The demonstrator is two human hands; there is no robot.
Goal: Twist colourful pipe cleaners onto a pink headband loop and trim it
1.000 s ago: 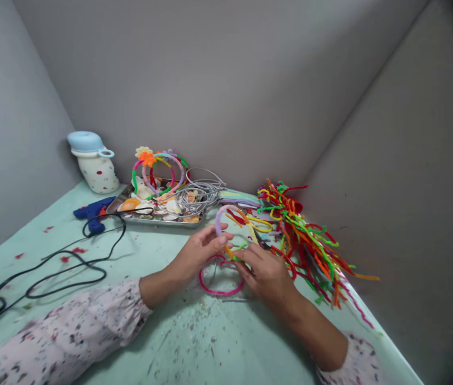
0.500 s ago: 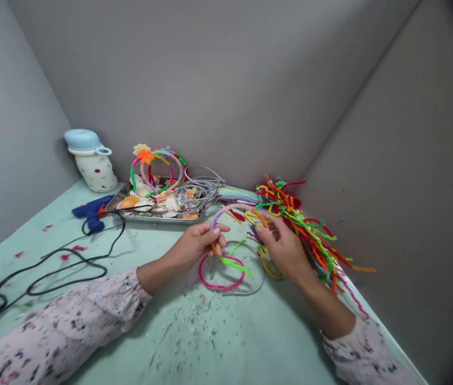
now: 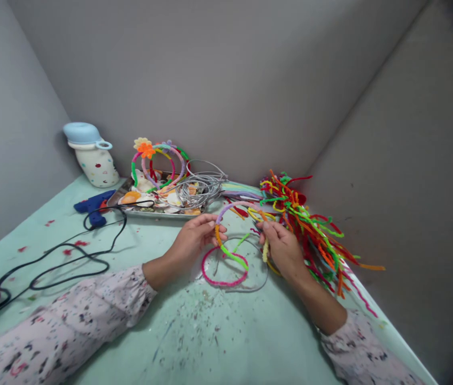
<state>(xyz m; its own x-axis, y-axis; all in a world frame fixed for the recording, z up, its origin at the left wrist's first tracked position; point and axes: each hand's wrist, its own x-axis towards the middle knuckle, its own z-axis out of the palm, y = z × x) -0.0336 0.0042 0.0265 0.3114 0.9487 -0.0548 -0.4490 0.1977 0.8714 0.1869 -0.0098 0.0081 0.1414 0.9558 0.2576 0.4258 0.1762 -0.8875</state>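
My left hand pinches one leg of an arched hairband wrapped in purple, orange and yellow fuzzy wire. My right hand grips the other leg, where the wrapping is yellow. A loose green fuzzy wire trails down from the band between my hands. Under it on the mint table lie a pink wrapped hairband and a bare grey one.
A heap of red, green, orange and yellow fuzzy wires lies at the right by the wall. A metal tray holds finished hairbands, grey bands and shells. A blue glue gun with black cord, and a white jug, are on the left.
My right hand moved off the band's lower left end to the right leg and took hold there. The green wire now hangs loose between my hands.
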